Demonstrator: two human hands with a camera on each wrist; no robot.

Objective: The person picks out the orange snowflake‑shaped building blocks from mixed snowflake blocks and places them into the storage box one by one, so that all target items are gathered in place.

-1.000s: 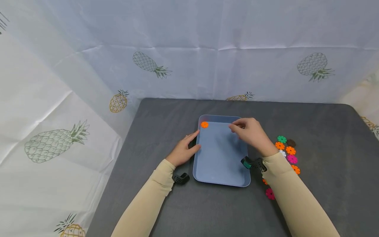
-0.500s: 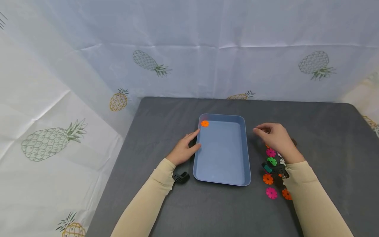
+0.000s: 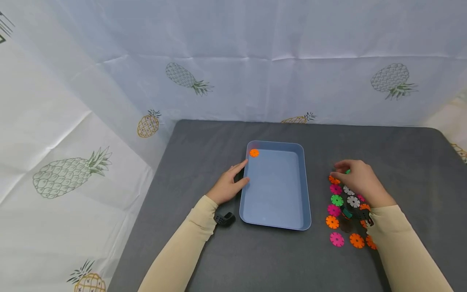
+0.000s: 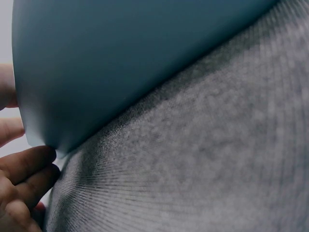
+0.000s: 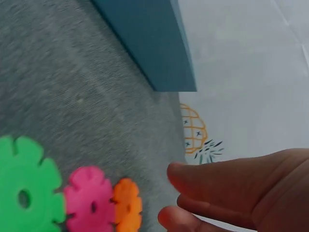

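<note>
My left hand (image 3: 227,187) rests against the left rim of a shallow blue tray (image 3: 275,188), thumb and fingers spread. In the left wrist view its fingertips (image 4: 41,159) touch the tray's outer wall. One orange notched disc (image 3: 254,153) lies in the tray's far left corner. My right hand (image 3: 359,182) is over the far end of a group of notched plastic discs, fingertips right at another orange disc (image 3: 333,180). In the right wrist view its thumb (image 5: 207,183) and fingers stand apart with nothing between them. A green disc (image 5: 43,188) and a pink disc (image 5: 89,186) lie near it.
The notched discs lie right of the tray on a grey cloth-covered table (image 3: 277,259): pink (image 3: 337,239), orange (image 3: 356,241), white (image 3: 353,201) and brown (image 3: 345,226). My right forearm covers some. A pineapple-print curtain (image 3: 237,89) hangs behind the table.
My right hand has moved from above the tray's far right corner rightward to the discs and come down toward them. My left hand stays at the tray's left rim.
</note>
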